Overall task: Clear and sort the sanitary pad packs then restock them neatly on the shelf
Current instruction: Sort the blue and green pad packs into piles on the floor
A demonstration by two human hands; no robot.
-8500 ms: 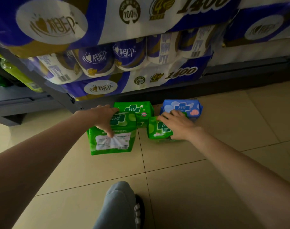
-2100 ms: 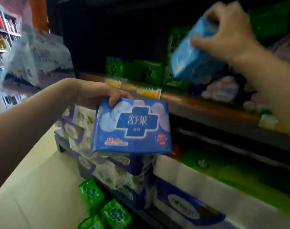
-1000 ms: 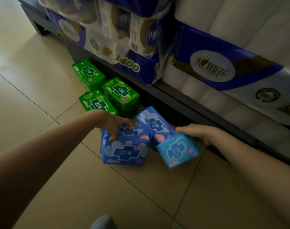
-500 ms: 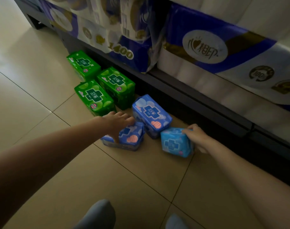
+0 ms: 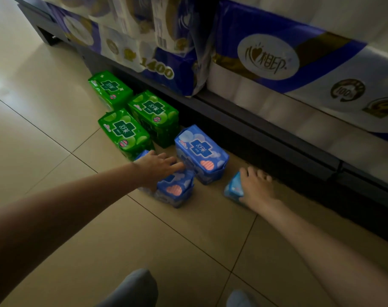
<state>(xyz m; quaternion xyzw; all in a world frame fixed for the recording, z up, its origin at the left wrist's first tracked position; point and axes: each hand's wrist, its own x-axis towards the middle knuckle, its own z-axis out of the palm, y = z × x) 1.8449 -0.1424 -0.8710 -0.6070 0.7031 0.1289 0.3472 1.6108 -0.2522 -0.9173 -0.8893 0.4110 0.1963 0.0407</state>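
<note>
left hand (image 5: 158,167) flat, fingers straight, on dark blue pack (image 5: 175,189), centre frame | right hand (image 5: 256,187) covers light blue pack (image 5: 232,189), grip unclear | beyond: blue pack (image 5: 200,151), three green packs (image 5: 133,111) upper left | sorted on floor, restocking left

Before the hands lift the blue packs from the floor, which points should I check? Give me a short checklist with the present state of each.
1. Left hand has a grip on the dark blue pack: not ok, fingers lie straight on top.
2. Right hand holds the light blue pack: ok, fingers wrap it.
3. Green packs grouped apart from blue ones: ok.
4. Second dark blue pack free to pick: ok, nothing on it.
5. Room on the target shelf: cannot tell, out of view.
</note>
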